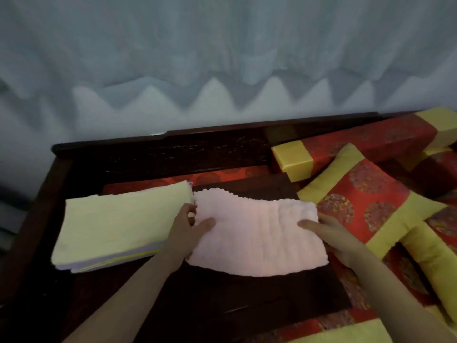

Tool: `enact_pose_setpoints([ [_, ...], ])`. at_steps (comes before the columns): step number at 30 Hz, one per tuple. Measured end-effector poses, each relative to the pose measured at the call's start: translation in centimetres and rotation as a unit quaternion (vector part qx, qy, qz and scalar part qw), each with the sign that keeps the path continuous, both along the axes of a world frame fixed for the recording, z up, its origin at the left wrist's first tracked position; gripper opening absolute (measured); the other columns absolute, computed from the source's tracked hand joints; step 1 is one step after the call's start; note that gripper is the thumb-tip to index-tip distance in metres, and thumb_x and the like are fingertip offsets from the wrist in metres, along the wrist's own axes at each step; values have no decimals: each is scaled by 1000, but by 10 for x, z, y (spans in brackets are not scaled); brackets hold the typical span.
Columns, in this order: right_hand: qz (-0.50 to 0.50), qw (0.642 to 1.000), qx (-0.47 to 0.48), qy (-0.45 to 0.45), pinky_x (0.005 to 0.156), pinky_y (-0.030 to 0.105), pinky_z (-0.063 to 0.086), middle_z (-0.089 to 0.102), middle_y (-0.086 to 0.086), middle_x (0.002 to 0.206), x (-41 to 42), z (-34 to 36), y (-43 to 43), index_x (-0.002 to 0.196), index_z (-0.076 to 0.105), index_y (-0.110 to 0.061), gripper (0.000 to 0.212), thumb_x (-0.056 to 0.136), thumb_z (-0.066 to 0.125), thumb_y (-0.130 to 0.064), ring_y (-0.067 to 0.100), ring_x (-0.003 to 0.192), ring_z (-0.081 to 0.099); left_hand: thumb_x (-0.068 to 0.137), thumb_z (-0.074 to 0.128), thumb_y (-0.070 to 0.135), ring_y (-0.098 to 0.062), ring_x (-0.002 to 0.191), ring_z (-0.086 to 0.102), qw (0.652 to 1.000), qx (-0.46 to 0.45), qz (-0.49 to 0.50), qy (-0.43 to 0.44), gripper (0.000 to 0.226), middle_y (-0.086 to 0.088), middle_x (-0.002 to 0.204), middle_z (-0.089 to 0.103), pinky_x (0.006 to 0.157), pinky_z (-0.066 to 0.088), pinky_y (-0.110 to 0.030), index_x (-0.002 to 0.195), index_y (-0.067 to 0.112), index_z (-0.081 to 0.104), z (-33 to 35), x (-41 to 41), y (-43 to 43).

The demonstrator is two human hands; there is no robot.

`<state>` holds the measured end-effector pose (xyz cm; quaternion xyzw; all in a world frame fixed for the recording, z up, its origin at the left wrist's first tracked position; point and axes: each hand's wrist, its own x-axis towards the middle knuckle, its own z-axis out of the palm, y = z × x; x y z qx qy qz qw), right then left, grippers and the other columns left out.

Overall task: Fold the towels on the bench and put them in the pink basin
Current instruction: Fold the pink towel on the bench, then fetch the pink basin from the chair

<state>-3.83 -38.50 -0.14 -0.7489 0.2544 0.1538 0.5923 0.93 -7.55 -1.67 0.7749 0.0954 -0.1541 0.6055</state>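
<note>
1. Pale blue-grey curtain [222, 58] fills the bkgd, hanging in folds behind a dark wood counter [173, 149] w/ a carved back rail.
2. Counter seat carries a red patterned cushion pad; a dark flat wooden board [247, 300] lies on top of it, in front of the person.
3. Pink towel [257, 233] lies flat on the board, roughly rectangular, wavy far edge, already folded at least once by the look of its thickness – exact no. of layers can't be told.
4. Left hand [185, 231] sits at the towel's left edge: thumb on top of the fabric, fingers curled round the edge, pinching it.
5. Right hand [329, 231] is at the towel's right edge, fingers stretched over the top surface, pressing/holding; whether fingers go under the edge can't be told.
6. Both forearms come in bare from the bottom of the view.
7. Yellow towel stack [118, 226] sits just left of the pink towel, touching or almost touching it near the left hand; several folded layers show at its near edge, incl. whitish ones.
8. Right side: red-and-yellow pillow [371, 201] just beside the pink towel, plus a long red-and-yellow bolster [346, 147] behind it against the back rail.
</note>
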Motion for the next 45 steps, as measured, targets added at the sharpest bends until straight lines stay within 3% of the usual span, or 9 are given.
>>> enact_pose_setpoints([
  [6, 52, 992, 79, -83, 85, 46, 55, 66, 7, 112, 69, 73, 100, 114, 57, -19, 36, 80, 71, -19, 25, 101, 64, 81, 71, 16, -21, 77, 71, 990, -77, 110, -37, 34, -5, 97, 72, 63, 57, -36, 113, 19, 57, 76, 12, 125],
  [9, 77, 986, 111, -99, 74, 41, 56, 59, 4, 110, 96, 71, 162, 125, 47, -24, 50, 82, 69, -13, 25, 99, 61, 83, 67, 15, -19, 76, 70, 985, -95, 141, -30, 31, -6, 100, 73, 63, 57, -31, 114, 16, 61, 82, 20, 197],
  [13, 112, 976, 156, -104, 82, 49, 55, 61, -3, 111, 118, 31, 225, 135, 38, -42, 68, 84, 65, -6, 23, 100, 62, 85, 65, 18, -18, 81, 70, 980, -96, 175, 16, 31, -8, 104, 72, 67, 58, -30, 115, 13, 61, 51, 34, 264],
  [20, 95, 993, 51, -37, 75, 39, 52, 53, 9, 119, 118, -65, 264, 141, 32, -36, 68, 87, 58, -3, 23, 100, 57, 83, 69, 12, -31, 83, 60, 961, -33, 223, 158, 37, -28, 120, 59, 70, 51, -41, 112, -4, 53, -44, 31, 303],
  [26, 100, 993, 11, -57, 67, 33, 50, 52, 4, 110, 126, -71, 262, 139, 35, -26, 59, 88, 57, -5, 14, 88, 53, 83, 71, 17, -31, 92, 57, 961, 48, 242, 123, 51, -21, 120, 58, 78, 49, -40, 124, -2, 46, -50, 37, 297],
  [30, 119, 984, -101, -86, 93, 38, 48, 54, 3, 118, 121, -49, 240, 141, 35, -22, 61, 87, 63, -18, 21, 108, 53, 85, 68, 25, -33, 107, 55, 943, 277, 182, -22, 53, -18, 123, 56, 88, 44, -41, 127, 4, 44, -8, 34, 278],
  [33, 152, 933, -282, -166, 104, 41, 39, 47, 5, 140, 104, -12, 199, 141, 36, -20, 58, 89, 60, -31, 25, 130, 41, 90, 60, 27, -31, 121, 49, 925, 323, 76, -184, 52, -14, 132, 53, 100, 39, -39, 134, 6, 44, 31, 30, 234],
  [37, 119, 873, -426, -206, 105, 42, 37, 46, 7, 141, 60, 51, 125, 139, 40, -13, 57, 91, 51, -42, 27, 131, 38, 91, 58, 28, -27, 142, 27, 896, 328, -65, -292, 61, -13, 151, 35, 116, 22, -40, 144, 8, 35, 75, 34, 144],
  [45, -56, 842, -518, -141, 110, 37, 30, 44, 13, 143, -139, 140, -93, 138, 41, -8, 60, 91, 51, -42, 29, 134, 36, 91, 56, 23, -24, 144, 21, 878, 223, -257, -336, 67, -10, 155, 26, 115, 17, -30, 148, 8, 25, 142, -31, -117],
])
